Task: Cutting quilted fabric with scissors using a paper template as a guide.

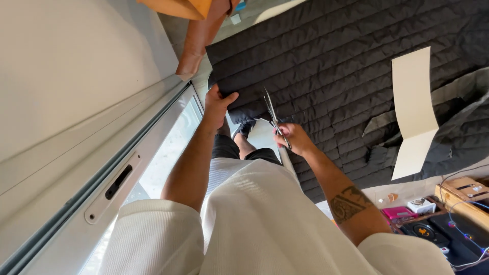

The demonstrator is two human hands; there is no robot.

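Cutting step: right hand (294,138) closed its grip on scissors (272,114) entering black quilted fabric (331,66), left hand (218,104) pinching the edge beside; next needed steady fabric tension.

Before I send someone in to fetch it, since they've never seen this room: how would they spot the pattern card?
Look at the big black quilted fabric spread over the work surface. On its right part, away from the hands and scissors, lies a long cream card, bent in the middle. It is the only pale, smooth, flat piece on the dark ribbed cloth.
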